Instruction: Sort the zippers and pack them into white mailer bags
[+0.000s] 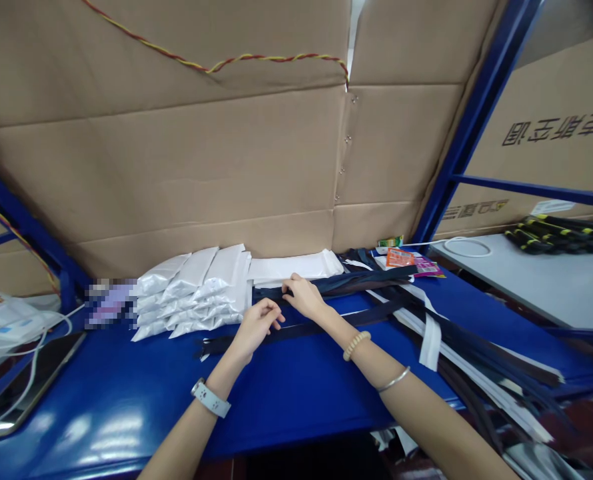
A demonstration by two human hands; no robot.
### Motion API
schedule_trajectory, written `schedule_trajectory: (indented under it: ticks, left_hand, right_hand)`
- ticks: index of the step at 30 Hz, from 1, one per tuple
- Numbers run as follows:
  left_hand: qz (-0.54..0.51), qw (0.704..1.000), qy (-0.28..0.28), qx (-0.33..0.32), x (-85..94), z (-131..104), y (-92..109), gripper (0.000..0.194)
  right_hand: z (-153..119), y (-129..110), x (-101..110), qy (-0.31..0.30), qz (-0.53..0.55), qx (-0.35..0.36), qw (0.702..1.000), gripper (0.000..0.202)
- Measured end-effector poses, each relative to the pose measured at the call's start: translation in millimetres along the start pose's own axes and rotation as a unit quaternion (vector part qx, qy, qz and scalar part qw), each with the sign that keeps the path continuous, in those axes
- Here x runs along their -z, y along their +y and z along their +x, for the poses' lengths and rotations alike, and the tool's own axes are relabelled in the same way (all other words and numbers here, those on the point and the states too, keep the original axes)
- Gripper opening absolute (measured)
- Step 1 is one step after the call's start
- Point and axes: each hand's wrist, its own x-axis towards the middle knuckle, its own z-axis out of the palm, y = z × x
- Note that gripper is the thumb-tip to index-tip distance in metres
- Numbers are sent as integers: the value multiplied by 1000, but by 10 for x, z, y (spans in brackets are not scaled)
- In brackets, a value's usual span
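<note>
My right hand [304, 297] reaches to a bundle of dark zipper strips [351, 283], its thumb and fingertips closed on the near left end. Beside it, my left hand [257, 328] hovers with loosely curled fingers a little apart, and nothing shows in them. A single long dark zipper strip [296, 331] runs across the table beneath both hands. Just behind the bundle lies a flat white packet [296, 267]. Stacked white plastic packets [201, 283] stand left of my hands.
More black and white zipper strips [469, 347] spread over the right side of the blue table [296, 400] and hang past its edge. Orange and purple sachets [400, 258] lie at the back right. A dark flat panel [31, 380] with a white cable is at left. Cardboard [201, 180] walls the back.
</note>
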Motion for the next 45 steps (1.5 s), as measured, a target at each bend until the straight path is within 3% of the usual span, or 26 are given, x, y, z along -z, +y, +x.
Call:
schedule_trajectory:
  ticks: [6, 12, 17, 23, 33, 39, 45]
  left_hand:
    - [-76, 997, 16, 28, 39, -1, 21, 21]
    - [-175, 982, 24, 70, 36, -16, 37, 34]
    - [-255, 963, 13, 83, 67, 22, 23, 48]
    - [-295, 949, 26, 105, 93, 26, 69, 56]
    - [-181, 971, 122, 95, 60, 24, -29, 42]
    - [-2, 990, 139, -23, 1, 15, -46, 34]
    - [200, 967, 142, -73, 9, -48, 34, 29]
  right_hand:
    - [-2, 10, -38, 15, 3, 12, 1000, 10]
    - [-69, -90, 152, 125, -4, 26, 992, 10]
    - [-193, -210, 363, 145, -44, 101, 983, 9]
    - [-331, -308, 436, 119, -103, 212, 965, 12]
    - [-405, -355, 462, 26, -89, 242, 966, 9]
    - [-382, -355, 383, -24, 122, 112, 986, 11]
    - [-353, -345, 298, -117, 305, 45, 944, 24]
